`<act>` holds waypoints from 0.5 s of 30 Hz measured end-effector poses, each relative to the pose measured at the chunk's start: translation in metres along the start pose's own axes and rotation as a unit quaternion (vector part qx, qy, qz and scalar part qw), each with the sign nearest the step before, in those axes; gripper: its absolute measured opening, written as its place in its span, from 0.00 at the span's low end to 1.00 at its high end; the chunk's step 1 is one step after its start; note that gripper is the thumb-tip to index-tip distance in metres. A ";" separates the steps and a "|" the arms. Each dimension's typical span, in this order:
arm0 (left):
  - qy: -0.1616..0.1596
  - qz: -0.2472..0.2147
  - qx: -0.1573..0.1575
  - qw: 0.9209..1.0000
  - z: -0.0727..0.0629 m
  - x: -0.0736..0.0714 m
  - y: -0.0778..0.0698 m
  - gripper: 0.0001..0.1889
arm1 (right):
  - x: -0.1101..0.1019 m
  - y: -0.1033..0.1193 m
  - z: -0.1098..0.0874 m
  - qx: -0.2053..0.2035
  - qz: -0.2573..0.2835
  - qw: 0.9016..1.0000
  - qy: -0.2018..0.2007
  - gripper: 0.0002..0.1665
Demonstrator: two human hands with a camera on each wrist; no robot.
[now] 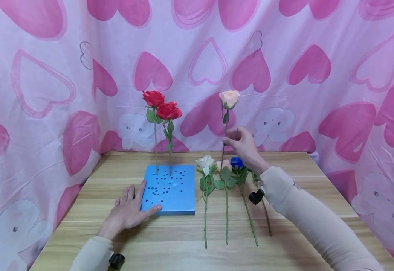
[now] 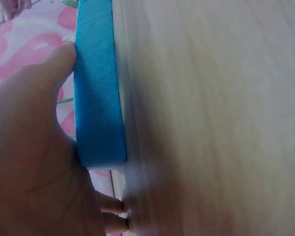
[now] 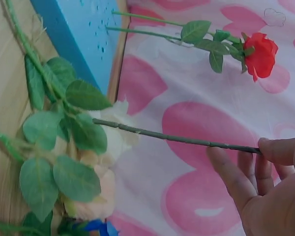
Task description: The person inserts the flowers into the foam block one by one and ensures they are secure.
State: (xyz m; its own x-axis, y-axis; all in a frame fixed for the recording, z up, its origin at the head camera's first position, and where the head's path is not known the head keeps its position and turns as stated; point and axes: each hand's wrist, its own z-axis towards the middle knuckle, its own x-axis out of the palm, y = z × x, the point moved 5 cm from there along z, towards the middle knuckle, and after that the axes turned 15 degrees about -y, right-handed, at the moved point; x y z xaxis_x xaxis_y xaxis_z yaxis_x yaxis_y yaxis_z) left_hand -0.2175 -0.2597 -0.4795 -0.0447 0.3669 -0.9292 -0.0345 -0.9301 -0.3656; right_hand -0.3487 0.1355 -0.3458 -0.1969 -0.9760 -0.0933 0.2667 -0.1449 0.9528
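My right hand [image 1: 242, 145] pinches the dark stem of a pale peach rose [image 1: 229, 99] between thumb and fingers. That rose stands nearly upright above the lying flowers; in the right wrist view its stem [image 3: 172, 138] runs from the fingertips toward the leaves. My left hand [image 1: 127, 209] rests against the left side of a blue foam block [image 1: 178, 201], thumb on its front edge and fingers stretched along the side. Two red roses [image 1: 169, 111] stand upright in the block, whose top has several small holes.
Right of the block, a white rose [image 1: 205, 163], another peach rose [image 1: 223, 165] and a blue rose [image 1: 237, 163] lie on the wooden table [image 1: 170, 241], blooms toward the back. Another stem [image 1: 267, 216] lies farther right. A pink heart-patterned curtain [image 1: 197, 49] surrounds the table.
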 end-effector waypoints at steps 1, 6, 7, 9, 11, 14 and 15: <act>-0.001 0.000 0.000 1.000 0.000 0.000 0.000 0.67 | 0.003 0.000 0.000 0.003 0.005 1.000 0.003 0.17; -0.003 0.002 0.000 1.000 0.000 -0.001 -0.001 0.67 | 0.018 0.001 0.001 0.027 0.048 0.998 0.022 0.19; -0.004 0.002 0.000 1.000 0.000 -0.002 -0.001 0.67 | 0.021 0.001 0.001 0.026 0.051 0.998 0.026 0.19; -0.004 0.002 0.001 1.000 0.000 -0.001 0.000 0.67 | 0.027 0.001 0.001 0.024 0.053 0.998 0.034 0.19; -0.006 0.002 0.001 1.000 0.000 -0.001 0.000 0.67 | 0.033 0.000 0.001 0.017 0.052 0.998 0.042 0.18; -0.005 0.002 0.001 1.000 0.001 0.000 0.001 0.67 | 0.043 -0.002 0.000 0.012 0.060 0.997 0.055 0.17; -0.004 0.003 0.001 1.000 0.001 0.000 0.001 0.67 | 0.047 -0.003 0.000 0.010 0.065 0.996 0.058 0.16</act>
State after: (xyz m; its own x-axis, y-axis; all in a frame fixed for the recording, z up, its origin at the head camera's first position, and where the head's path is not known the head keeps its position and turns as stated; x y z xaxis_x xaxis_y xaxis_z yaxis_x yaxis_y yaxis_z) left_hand -0.2186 -0.2609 -0.4802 -0.0536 0.3616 -0.9308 -0.0366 -0.9322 -0.3600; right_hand -0.3583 0.0902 -0.3533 -0.0520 -0.9986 -0.0003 0.2629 -0.0140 0.9647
